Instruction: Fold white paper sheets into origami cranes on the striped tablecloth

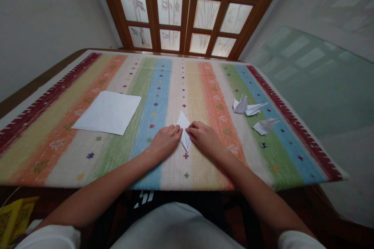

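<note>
A small white sheet of paper folded into a narrow diamond [184, 140] lies on the striped cloth in front of me, one point facing away and one toward me. My left hand [168, 139] pinches its left edge with fingers curled together. On the opposite edge, my right hand [201, 134] presses with thumb and fingers closed. Both sets of fingertips nearly meet over the paper's middle and hide part of it. Creases show on the lower half of the diamond.
White square paper sheets [108, 112] lie to the left. Several folded paper cranes [264, 126] stand on the right. A striped tablecloth [193, 85] covers the table. Behind it are wooden-framed glass doors [187, 11]; a pale glass panel [315, 70] leans at right.
</note>
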Demonstrator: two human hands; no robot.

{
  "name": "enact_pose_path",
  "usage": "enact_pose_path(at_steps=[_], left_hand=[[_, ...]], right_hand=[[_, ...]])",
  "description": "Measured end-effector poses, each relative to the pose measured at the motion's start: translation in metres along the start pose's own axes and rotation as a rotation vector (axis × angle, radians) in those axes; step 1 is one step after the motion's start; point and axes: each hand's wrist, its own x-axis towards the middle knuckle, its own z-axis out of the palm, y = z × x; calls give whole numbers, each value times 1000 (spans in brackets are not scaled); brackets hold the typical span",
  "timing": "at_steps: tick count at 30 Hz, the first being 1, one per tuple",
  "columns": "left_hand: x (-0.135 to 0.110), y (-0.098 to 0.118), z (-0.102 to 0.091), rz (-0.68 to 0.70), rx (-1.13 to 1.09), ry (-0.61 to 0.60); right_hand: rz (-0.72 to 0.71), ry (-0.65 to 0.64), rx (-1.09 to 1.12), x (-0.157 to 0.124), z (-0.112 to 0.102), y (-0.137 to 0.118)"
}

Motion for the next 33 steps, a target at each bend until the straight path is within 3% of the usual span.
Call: enact_pose_path(at_steps=[7,14,33], left_hand=[[2,0,2,-30,4,69],[0,6,1,-35,73,55],[-7,0,-3,56,-15,11]], right_hand=[[-24,-31,76,-2,-9,3],[-112,-54,176,-3,-11,9],[-124,-108,289,-8,-21,11]])
